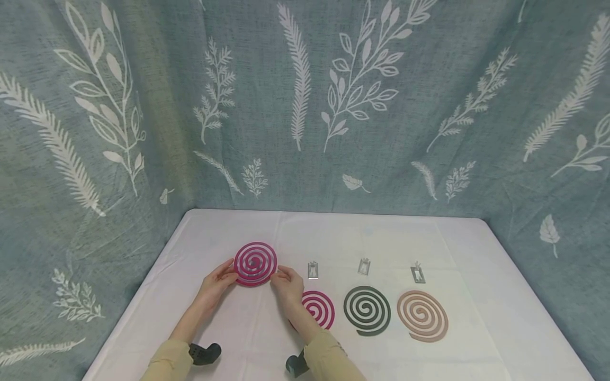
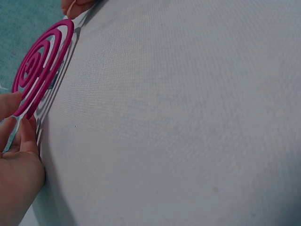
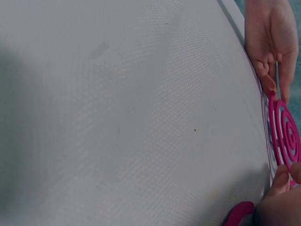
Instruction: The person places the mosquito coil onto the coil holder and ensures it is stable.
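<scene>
At the far left of the pair, the person's left hand is at 8 o'clock of a pink spiral coil; its fingers pinch the rim there. The coil lies flat-wise just above the white surface, on which its shadow falls. In the left wrist view a small grey piece shows behind the rings; one cannot tell whether the coil touches it. The right hand is at 4 o'clock of the same coil, and its fingers also pinch the rim.

Further right, at 3 o'clock of the held coil, stands or lies a first metal stand. At 6 o'clock of this stand is a second pink coil, partly hidden by the right hand and forearm. Next comes another metal stand, with a dark green coil at its 6 o'clock. The last metal stand has a brown coil near it, also at 6 o'clock.
</scene>
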The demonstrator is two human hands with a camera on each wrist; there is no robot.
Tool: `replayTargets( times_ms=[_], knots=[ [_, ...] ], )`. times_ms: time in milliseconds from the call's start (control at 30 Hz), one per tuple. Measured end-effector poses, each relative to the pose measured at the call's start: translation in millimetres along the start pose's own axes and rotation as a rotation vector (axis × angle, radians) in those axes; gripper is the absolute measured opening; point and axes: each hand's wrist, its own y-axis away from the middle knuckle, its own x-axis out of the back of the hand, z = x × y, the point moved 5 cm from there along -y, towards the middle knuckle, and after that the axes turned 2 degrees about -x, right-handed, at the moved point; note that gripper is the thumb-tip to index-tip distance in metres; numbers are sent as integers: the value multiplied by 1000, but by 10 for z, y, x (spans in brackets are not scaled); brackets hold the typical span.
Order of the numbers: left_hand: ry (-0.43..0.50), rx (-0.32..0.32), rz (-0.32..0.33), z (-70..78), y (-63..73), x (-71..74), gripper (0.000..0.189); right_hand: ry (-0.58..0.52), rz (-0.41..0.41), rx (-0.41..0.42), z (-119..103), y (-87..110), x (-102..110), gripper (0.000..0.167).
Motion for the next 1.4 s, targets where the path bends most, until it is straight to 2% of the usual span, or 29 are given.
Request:
replayTargets(
  times_ms=[167,433,833,1167,1400],
  knots=[
    [1,3,6,6,3,7,59,1,-13,-16,3,5,-6,30],
    [-4,14,-1,26,14,10,59,3,-16,19,-45,25,-2,30],
    [-22,15,-15,-9,26,8,59,35,-32,12,-13,24,0,31],
    [-12,4,-21,13,31,16,60,104,-47,-32,-65,-27,-7,33],
    [-6,-5,-6,18,22,20,58,117,-161,-104,-103,-39,28,41]
  ],
)
